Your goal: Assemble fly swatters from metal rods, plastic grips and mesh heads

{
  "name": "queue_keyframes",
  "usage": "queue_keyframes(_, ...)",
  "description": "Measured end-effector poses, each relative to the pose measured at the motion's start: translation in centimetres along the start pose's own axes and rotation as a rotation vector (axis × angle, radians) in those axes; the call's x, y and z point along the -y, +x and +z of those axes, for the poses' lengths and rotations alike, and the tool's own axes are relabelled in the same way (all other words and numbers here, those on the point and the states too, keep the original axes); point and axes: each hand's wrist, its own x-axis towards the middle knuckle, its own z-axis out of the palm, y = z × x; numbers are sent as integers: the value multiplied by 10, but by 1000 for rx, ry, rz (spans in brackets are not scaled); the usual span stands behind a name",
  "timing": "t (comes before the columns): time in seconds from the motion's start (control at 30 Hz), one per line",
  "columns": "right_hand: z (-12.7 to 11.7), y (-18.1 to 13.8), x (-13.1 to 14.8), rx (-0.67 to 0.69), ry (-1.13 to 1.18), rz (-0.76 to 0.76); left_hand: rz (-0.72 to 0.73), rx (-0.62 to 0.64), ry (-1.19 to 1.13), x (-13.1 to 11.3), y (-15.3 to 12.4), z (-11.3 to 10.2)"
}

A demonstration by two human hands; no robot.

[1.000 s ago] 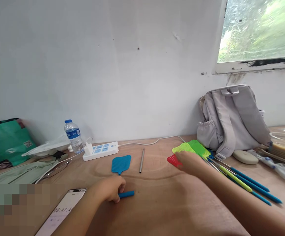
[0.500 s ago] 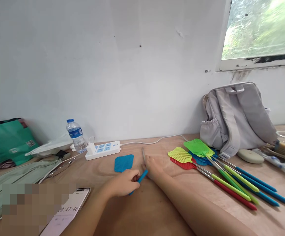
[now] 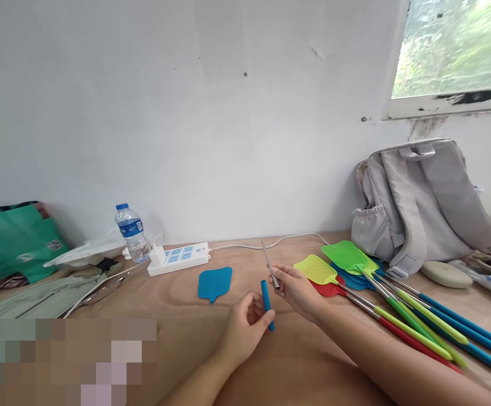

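Between the fingers and thumb of my left hand (image 3: 249, 322) is a blue handle sleeve (image 3: 266, 299), held nearly upright with its top end free. My right hand (image 3: 297, 288) grips a thin silver metal rod (image 3: 269, 262) near its lower end, which points toward me just above the sleeve. Rod and sleeve are apart. A loose blue fly swatter head (image 3: 215, 283) lies flat on the table, left of both hands. Right of my right hand is a pile of fly swatters in green, yellow, red and blue, with a yellow swatter head (image 3: 315, 269) nearest.
A white power strip (image 3: 182, 258) and a water bottle (image 3: 132, 231) stand by the wall at left, with a green bag (image 3: 19, 242) farther left. A grey backpack (image 3: 432, 197) leans at right behind a beige oval object (image 3: 446, 274). Swatter handles (image 3: 423, 338) reach toward my right forearm.
My right hand has lifted the rod and turned its near end toward me. My left hand has moved right and swung the blue sleeve more upright. The view has shifted slightly left.
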Motion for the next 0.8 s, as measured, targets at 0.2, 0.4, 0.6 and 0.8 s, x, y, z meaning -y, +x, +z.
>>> queue_keyframes(0.2, -6, -14, 44, 192, 194, -119, -10, 177, 116, -7, -10, 3)
queue_keyframes(0.4, -14, -24, 47, 270, -84, -216, -4, 254, 198, -6, -12, 1)
queue_keyframes(0.6, -17, -23, 46, 320, -188, -241, -11, 251, 216, -5, -13, 2)
queue_keyframes(0.8, -19, -30, 63, 291, -655, -306, 33, 236, 257, -10, -14, 6)
